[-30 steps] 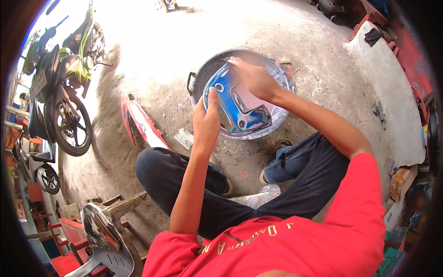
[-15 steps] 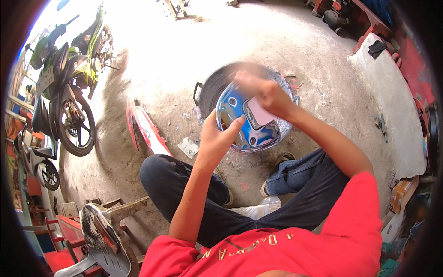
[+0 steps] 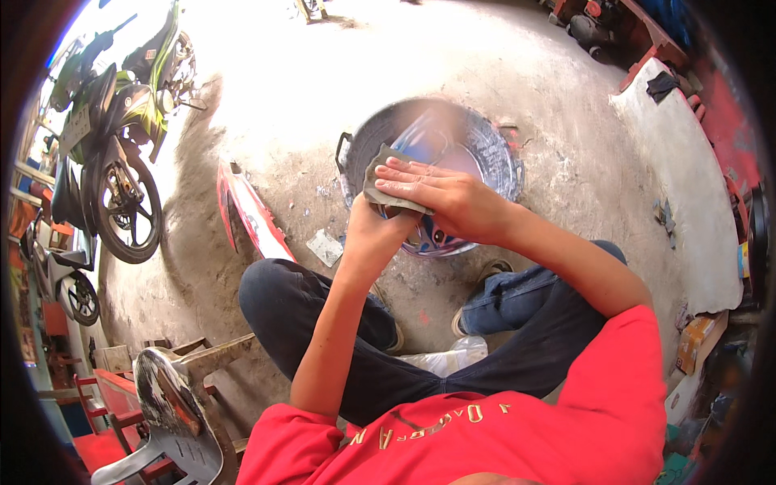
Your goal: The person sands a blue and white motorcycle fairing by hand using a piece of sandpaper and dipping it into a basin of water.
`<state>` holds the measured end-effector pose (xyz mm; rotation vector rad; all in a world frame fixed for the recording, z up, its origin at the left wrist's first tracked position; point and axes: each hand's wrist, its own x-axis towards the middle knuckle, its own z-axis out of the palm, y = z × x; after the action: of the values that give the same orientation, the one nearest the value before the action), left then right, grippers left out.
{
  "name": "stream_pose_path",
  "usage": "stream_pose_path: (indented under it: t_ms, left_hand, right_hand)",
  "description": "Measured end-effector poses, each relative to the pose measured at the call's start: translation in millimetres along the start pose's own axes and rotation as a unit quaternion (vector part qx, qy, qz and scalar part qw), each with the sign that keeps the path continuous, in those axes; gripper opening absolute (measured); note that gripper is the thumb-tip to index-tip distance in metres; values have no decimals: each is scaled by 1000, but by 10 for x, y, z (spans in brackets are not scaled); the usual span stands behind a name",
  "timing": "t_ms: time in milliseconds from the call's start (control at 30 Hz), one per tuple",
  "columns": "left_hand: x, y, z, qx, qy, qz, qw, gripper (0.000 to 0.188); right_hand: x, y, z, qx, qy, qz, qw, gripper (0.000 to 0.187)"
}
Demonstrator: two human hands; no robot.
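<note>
Over a large dark round basin (image 3: 353,166) with side handles and cloudy liquid inside, I hold a blue-and-white moulded panel (image 3: 421,149), blurred at its far end. My left hand (image 3: 374,238) grips its near left edge, the fingers largely hidden. With fingers stretched out, my right hand (image 3: 457,200) presses a grey piece of sandpaper (image 3: 388,159) onto the panel beside my left hand. Much of the panel is hidden under my right hand and the sandpaper.
A red-and-white fairing piece (image 3: 255,212) and a pale scrap (image 3: 325,247) lie on the concrete left of the basin. Motorcycles (image 3: 125,178) stand at the left, a worn grey chair (image 3: 182,416) at the lower left. A clear plastic bag (image 3: 461,356) lies between my legs.
My right hand has swept from the panel's far edge toward me and left, onto the spot by my left hand. The panel now tips away, and the sandpaper shows plainly.
</note>
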<state>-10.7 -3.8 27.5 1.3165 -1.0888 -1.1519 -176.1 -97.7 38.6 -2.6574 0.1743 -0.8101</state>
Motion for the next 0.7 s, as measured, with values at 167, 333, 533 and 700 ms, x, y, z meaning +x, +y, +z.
stream_pose_path:
  t_ms: [167, 333, 533, 700]
  left_hand:
    - [-67, 102, 122, -50, -10, 8, 999, 31]
    - [-46, 24, 47, -29, 15, 15, 999, 32]
    - [-97, 143, 84, -56, 8, -20, 998, 34]
    - [-56, 14, 75, -74, 17, 14, 997, 29]
  right_hand:
    - [-124, 561, -152, 51, 76, 192, 977, 54]
    - [-13, 28, -20, 6, 24, -16, 1000, 56]
    - [-64, 364, 1, -41, 59, 115, 991, 57]
    - [-75, 408, -86, -60, 85, 52, 993, 56]
